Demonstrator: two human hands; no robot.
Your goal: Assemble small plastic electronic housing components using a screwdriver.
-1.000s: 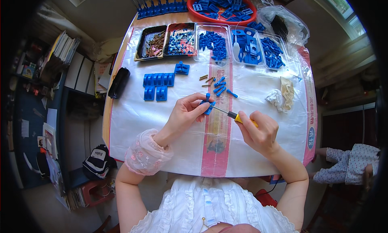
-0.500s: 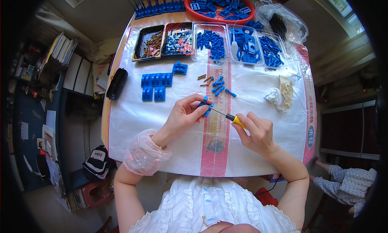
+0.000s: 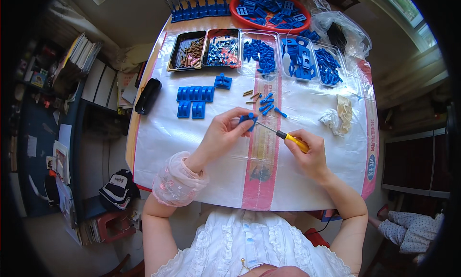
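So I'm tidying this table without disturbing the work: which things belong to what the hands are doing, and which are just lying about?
In use:
left hand pinching a small blue plastic part
right hand driving a yellow-handled screwdriver into it
trays of screws and blue pieces
finished blue blocks

Lying about:
black case
crumpled cloth
clear bag

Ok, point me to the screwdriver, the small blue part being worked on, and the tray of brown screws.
screwdriver (image 3: 294,141), head view, on its yellow handle by the right hand.
small blue part (image 3: 248,118), head view, on its top between the left hand's fingertips.
tray of brown screws (image 3: 171,60), head view, on its dark left rim.
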